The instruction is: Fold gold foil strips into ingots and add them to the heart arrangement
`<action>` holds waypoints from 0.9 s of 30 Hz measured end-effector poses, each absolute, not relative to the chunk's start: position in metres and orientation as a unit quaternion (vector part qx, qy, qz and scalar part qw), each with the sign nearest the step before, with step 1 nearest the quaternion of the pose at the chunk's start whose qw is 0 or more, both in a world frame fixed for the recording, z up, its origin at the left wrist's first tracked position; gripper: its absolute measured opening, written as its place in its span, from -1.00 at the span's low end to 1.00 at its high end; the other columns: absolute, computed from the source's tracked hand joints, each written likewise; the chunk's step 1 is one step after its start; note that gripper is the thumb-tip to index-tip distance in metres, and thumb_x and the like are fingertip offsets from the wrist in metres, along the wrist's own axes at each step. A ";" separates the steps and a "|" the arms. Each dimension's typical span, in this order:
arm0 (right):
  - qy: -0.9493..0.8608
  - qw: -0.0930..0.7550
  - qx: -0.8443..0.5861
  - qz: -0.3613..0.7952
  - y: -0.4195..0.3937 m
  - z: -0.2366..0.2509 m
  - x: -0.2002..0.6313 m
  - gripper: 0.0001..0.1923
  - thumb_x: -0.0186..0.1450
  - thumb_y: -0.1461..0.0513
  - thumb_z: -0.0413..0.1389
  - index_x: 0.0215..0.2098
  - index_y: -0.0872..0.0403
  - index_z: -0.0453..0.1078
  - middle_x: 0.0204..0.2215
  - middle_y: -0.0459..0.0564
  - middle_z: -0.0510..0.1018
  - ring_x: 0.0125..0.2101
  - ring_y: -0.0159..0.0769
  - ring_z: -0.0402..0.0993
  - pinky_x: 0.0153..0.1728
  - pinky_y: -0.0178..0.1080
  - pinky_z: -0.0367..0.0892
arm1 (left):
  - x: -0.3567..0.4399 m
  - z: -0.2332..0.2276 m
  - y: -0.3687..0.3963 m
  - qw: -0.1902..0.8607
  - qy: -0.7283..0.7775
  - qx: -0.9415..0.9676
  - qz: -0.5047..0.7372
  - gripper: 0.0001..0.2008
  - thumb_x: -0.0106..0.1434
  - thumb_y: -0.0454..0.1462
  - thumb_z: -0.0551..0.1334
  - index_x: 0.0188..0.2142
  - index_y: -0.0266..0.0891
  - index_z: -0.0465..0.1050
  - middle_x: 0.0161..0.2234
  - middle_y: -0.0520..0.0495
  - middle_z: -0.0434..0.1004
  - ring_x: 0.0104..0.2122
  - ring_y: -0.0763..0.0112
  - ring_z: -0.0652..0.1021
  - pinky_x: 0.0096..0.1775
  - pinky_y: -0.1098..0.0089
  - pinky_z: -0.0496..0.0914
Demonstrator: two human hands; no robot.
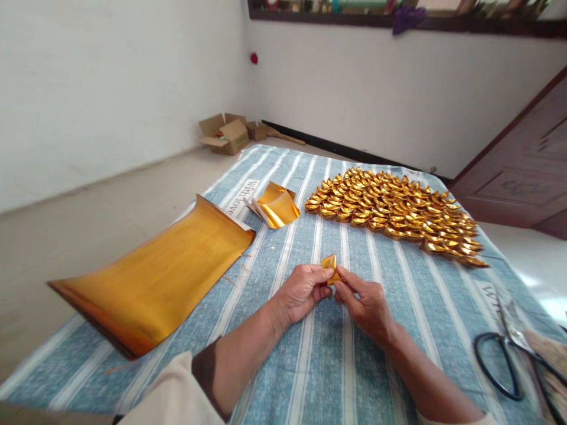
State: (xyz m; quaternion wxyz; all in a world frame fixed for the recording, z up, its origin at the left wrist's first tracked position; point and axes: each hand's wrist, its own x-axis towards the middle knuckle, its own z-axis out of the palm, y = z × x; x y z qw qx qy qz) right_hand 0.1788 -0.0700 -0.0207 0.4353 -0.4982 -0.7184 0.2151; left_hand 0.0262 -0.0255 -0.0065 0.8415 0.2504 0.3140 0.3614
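Note:
Between my two hands is a small folded piece of gold foil paper (329, 262), held just above the striped cloth. My left hand (305, 288) pinches its left side between thumb and fingers. From the right, my right hand (364, 301) grips the opposite edge with thumb and forefinger. Part of the piece is hidden by my fingertips. Beyond my hands lie several curled cut pieces of gold paper (279, 206). To the left spreads a large stack of gold foil sheets (163, 271), its edges curling up. Many folded gold paper ingots (390, 206) stand in tight rows at the far right.
Black-handled scissors (498, 366) lie at the right edge, beside a brown fuzzy item (547, 348). A blue and white striped cloth (274, 378) covers the table. An open cardboard box (225, 134) sits on the floor by the wall.

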 end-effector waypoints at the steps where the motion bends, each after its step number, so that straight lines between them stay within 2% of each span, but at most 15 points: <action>1: -0.719 0.432 -0.502 0.211 -0.070 -0.021 0.179 -0.62 0.35 0.18 0.00 0.10 0.08 0.34 -0.29 0.00 0.63 -0.45 -0.32 0.58 -0.41 -0.33 0.47 | 0.026 -0.006 -0.025 0.841 0.314 0.251 0.361 -0.75 -0.06 -0.29 0.46 -0.45 -0.46 0.50 -0.47 -0.09 0.49 -0.48 0.55 0.49 -0.45 0.58 0.37; 5: -0.721 0.430 -0.511 0.184 -0.071 -0.023 0.178 -0.60 0.35 0.19 -0.01 0.14 0.09 0.31 -0.20 0.06 0.62 -0.41 -0.27 0.60 -0.38 -0.31 0.49 | 0.027 -0.004 -0.026 0.839 0.315 0.254 0.364 -0.75 -0.06 -0.29 0.46 -0.46 -0.45 0.51 -0.46 -0.09 0.49 -0.47 0.54 0.49 -0.44 0.57 0.37; 10: -0.734 0.427 -0.498 0.175 -0.070 -0.021 0.178 -0.61 0.35 0.21 -0.01 0.13 0.08 0.32 -0.23 0.04 0.63 -0.35 -0.26 0.61 -0.33 -0.30 0.50 | 0.027 -0.004 -0.025 0.837 0.318 0.255 0.364 -0.77 -0.06 -0.30 0.46 -0.49 -0.44 0.50 -0.49 -0.06 0.47 -0.50 0.56 0.47 -0.46 0.59 0.36; 14: -0.726 0.457 -0.495 0.142 -0.069 -0.019 0.179 -0.67 0.33 0.20 0.05 0.02 0.08 0.43 -0.21 0.06 0.63 -0.28 -0.23 0.61 -0.27 -0.29 0.51 | 0.027 -0.005 -0.024 0.834 0.321 0.255 0.368 -0.79 -0.03 -0.31 0.44 -0.45 -0.45 0.51 -0.47 -0.09 0.48 -0.48 0.55 0.47 -0.45 0.58 0.38; 17: -0.708 0.480 -0.500 0.136 -0.069 -0.017 0.178 -0.72 0.31 0.20 0.08 -0.05 0.08 0.47 -0.29 0.03 0.65 -0.38 -0.27 0.61 -0.35 -0.31 0.50 | 0.026 -0.004 -0.023 0.830 0.330 0.255 0.371 -0.82 0.00 -0.32 0.42 -0.44 -0.44 0.52 -0.45 -0.10 0.49 -0.47 0.54 0.48 -0.46 0.59 0.38; 21: -0.695 0.486 -0.498 0.180 -0.069 -0.013 0.177 -0.76 0.33 0.22 0.04 -0.11 0.09 0.49 -0.55 -0.10 0.58 -0.60 -0.40 0.50 -0.52 -0.37 0.43 | 0.025 -0.003 -0.023 0.829 0.332 0.255 0.371 -0.85 0.02 -0.34 0.40 -0.44 -0.43 0.53 -0.44 -0.10 0.49 -0.47 0.54 0.48 -0.48 0.61 0.37; 27: -0.691 0.479 -0.507 0.189 -0.071 -0.009 0.177 -0.82 0.31 0.26 0.06 -0.21 0.10 0.50 -0.59 -0.14 0.54 -0.62 -0.44 0.47 -0.52 -0.41 0.39 | 0.026 -0.003 -0.024 0.837 0.323 0.261 0.358 -0.84 0.04 -0.35 0.38 -0.37 -0.45 0.57 -0.41 -0.12 0.52 -0.46 0.56 0.48 -0.46 0.62 0.37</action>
